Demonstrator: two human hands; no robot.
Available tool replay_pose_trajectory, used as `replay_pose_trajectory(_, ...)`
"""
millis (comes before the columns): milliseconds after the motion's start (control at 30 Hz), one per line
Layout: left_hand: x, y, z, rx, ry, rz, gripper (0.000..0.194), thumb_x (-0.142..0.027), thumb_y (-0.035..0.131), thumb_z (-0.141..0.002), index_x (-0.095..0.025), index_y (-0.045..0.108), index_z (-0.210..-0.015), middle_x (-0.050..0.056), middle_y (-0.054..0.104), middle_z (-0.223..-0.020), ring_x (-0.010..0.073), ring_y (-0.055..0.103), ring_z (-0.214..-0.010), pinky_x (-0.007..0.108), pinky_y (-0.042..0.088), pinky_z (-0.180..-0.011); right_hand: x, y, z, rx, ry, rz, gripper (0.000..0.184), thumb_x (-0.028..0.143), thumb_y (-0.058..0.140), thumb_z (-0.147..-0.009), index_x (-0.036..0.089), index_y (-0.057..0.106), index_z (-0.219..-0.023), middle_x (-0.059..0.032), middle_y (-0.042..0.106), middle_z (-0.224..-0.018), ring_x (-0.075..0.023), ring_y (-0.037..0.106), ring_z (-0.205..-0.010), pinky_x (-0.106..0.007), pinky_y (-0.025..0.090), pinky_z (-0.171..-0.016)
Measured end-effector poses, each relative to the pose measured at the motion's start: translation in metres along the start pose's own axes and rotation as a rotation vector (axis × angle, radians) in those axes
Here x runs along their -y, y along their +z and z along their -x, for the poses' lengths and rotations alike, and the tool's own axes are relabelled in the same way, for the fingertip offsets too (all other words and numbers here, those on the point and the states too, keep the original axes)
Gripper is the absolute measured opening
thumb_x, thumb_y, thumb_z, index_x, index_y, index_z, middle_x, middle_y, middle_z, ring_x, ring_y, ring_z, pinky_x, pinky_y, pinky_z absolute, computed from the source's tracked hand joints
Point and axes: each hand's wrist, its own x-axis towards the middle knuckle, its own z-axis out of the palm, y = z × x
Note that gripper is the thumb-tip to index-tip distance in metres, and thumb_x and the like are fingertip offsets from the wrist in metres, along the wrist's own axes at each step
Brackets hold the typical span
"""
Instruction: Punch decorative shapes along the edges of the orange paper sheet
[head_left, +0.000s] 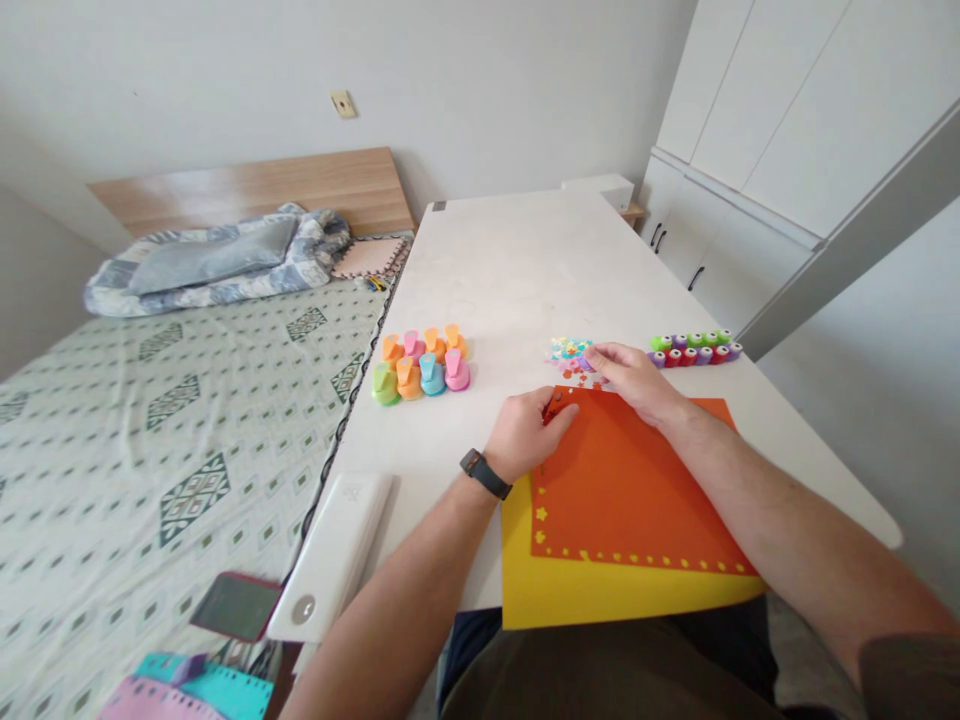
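My left hand [523, 430], with a dark watch on its wrist, rests at the upper left corner of an orange sheet [637, 490]. Its thumb and forefinger are apart, and the other fingers curl partly out of sight. The sheet has small flower-like and other holes along its left and near edges, with a yellow sheet [592, 595] showing beneath. Beyond the far edge, my right hand [634, 378] has its fingertips closed together at a heap of tiny paper cutouts [571, 352]. A purple spot shows at those fingertips, too small to name.
Colourful craft punches [409, 378] stand left of the cutouts, and smaller punches [694, 350] in two rows at right. A white power bank [337, 555] lies along the table's left edge. Beside the white table [495, 260] is a bed [180, 420] with a phone [236, 605].
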Motion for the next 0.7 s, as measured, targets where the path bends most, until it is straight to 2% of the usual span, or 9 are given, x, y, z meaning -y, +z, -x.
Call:
replay_pose_trajectory(133, 0.0019, 0.0024, 0.0035, -0.001, 0.174, -0.208, 0.029, -0.043, 0.051, -0.103, -0.018, 0.064, -0.097, 0.004, 0.069, -0.085, 0.0164, 0.063, -0.076, 0.028, 0.044, -0.071, -0.0003, 0.0001, 0.0003, -0.012, -0.009, -0.004, 0.045, 0.061, 0.073, -0.086, 0.019, 0.076, -0.104, -0.0059, 0.077, -0.102, -0.0197, 0.067, -0.088, -0.031, 0.051, -0.078)
replay_pose_trajectory(233, 0.0015, 0.0042, 0.0051, 0.032, 0.251, -0.314, 0.034, -0.046, 0.045, -0.106, -0.019, 0.064, -0.114, 0.007, 0.073, -0.095, 0.0202, 0.069, -0.088, 0.031, 0.049, -0.078, -0.0004, 0.0004, 0.0002, -0.024, 0.001, 0.014, 0.046, 0.062, 0.073, -0.086, 0.02, 0.076, -0.105, -0.0058, 0.077, -0.103, -0.02, 0.067, -0.086, -0.031, 0.052, -0.076)
replay_pose_trajectory(467, -0.0041, 0.006, 0.0054, 0.052, 0.329, -0.43, 0.036, -0.046, 0.042, -0.108, -0.019, 0.065, -0.113, 0.007, 0.072, -0.094, 0.0205, 0.069, -0.088, 0.032, 0.051, -0.078, -0.0034, -0.0003, -0.001, -0.036, -0.007, 0.018, 0.046, 0.062, 0.074, -0.085, 0.02, 0.076, -0.105, -0.0054, 0.077, -0.102, -0.0186, 0.066, -0.083, -0.031, 0.052, -0.076)
replay_pose_trajectory(567, -0.0048, 0.0061, 0.0061, 0.048, 0.336, -0.449, 0.035, -0.045, 0.043, -0.108, -0.019, 0.065, -0.114, 0.007, 0.072, -0.094, 0.0201, 0.069, -0.088, 0.032, 0.05, -0.076, -0.0043, -0.0003, -0.0007, -0.03, 0.016, 0.01, 0.048, 0.063, 0.074, -0.084, 0.021, 0.076, -0.107, -0.0051, 0.076, -0.102, -0.0178, 0.065, -0.079, -0.031, 0.052, -0.072)
replay_pose_trajectory(700, -0.0059, 0.0055, 0.0067, 0.055, 0.339, -0.456, 0.034, -0.045, 0.043, -0.107, -0.019, 0.065, -0.114, 0.007, 0.072, -0.094, 0.0205, 0.069, -0.088, 0.033, 0.05, -0.076, -0.0034, 0.0005, 0.0, -0.033, 0.025, 0.005, 0.048, 0.063, 0.074, -0.084, 0.021, 0.076, -0.107, -0.0043, 0.075, -0.101, -0.0173, 0.065, -0.08, -0.031, 0.052, -0.075)
